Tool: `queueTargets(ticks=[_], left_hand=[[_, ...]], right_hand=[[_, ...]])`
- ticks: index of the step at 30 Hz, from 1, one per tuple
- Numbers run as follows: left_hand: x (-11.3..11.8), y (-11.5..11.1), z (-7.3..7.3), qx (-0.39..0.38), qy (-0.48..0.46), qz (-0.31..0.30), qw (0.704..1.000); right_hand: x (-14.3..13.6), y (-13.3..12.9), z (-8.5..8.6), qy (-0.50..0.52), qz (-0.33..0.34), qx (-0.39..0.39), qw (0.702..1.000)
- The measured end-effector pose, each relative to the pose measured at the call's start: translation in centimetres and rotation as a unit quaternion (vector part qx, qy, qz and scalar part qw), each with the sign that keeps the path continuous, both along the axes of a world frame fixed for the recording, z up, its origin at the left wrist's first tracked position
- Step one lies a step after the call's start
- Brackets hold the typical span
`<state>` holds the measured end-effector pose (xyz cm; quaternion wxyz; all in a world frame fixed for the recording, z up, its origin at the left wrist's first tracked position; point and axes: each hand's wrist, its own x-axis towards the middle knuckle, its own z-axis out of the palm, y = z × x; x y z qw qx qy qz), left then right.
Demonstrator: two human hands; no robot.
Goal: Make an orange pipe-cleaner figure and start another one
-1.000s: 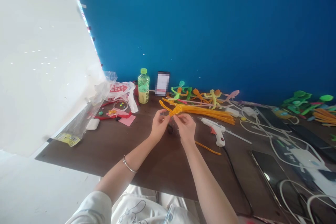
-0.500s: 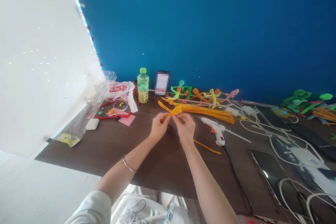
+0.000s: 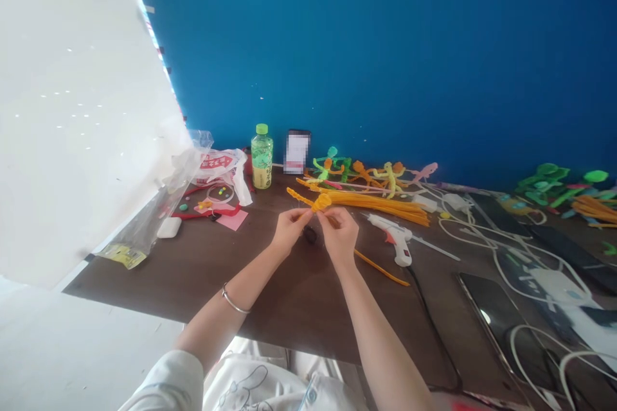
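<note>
Between my hands is an orange pipe-cleaner figure (image 3: pixel 321 203), with a thick coiled part in the middle and a twisted arm sticking out to the upper left. My left hand (image 3: pixel 290 230) pinches it from the left side. On the right, my right hand (image 3: pixel 341 232) has thumb and fingers closed on it too, and a long loose orange pipe cleaner (image 3: pixel 383 268) trails out from behind that wrist over the table. Just beyond the hands lies a bundle of orange pipe cleaners (image 3: pixel 385 207). My fingertips hide part of the figure's lower end.
A white glue gun (image 3: pixel 399 241) lies right of my hands, its black cord running toward me. Behind stand a green-capped bottle (image 3: pixel 262 160), a phone (image 3: pixel 297 153) and several finished pipe-cleaner figures (image 3: pixel 389 176). White cables and a large phone (image 3: pixel 496 321) are at right; plastic bags (image 3: pixel 222 167) at left.
Both hands stay in nearly the same place, still pinching the orange figure. The figure has turned slightly, and my left hand has shifted a little to the left.
</note>
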<state>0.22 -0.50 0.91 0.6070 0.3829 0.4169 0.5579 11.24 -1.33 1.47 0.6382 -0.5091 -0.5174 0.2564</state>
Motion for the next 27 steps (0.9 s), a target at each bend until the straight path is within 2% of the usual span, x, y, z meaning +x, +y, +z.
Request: queueTargets(ticks=[6,11,16,20,23,27], left_hand=[[-0.25,0.07,0.17,-0.019,-0.025,-0.057,0.998],[-0.61,0.38,-0.05,-0.007,-0.076,-0.128,0.989],[-0.83,0.60,0.14,0.030,-0.010,-0.106,0.994],[-0.88,0.63,0.38,0.019,-0.040,-0.130,0.990],[-0.85,0.55,0.46,0.009,-0.091,-0.153,0.984],[-0.76,0.41,0.43,-0.008,-0.113,-0.136,0.984]], right_hand=[[0.00,-0.15,0.20,-0.021,0.004,-0.005,1.000],[0.16,-0.11,0.19,-0.022,0.012,-0.009,1.000],[0.28,0.09,0.02,-0.002,0.016,-0.016,1.000],[0.34,0.20,-0.09,-0.014,0.026,-0.013,0.999],[0.53,0.24,-0.32,-0.060,0.032,0.003,0.998],[0.92,0.16,-0.65,-0.196,-0.004,0.048,0.979]])
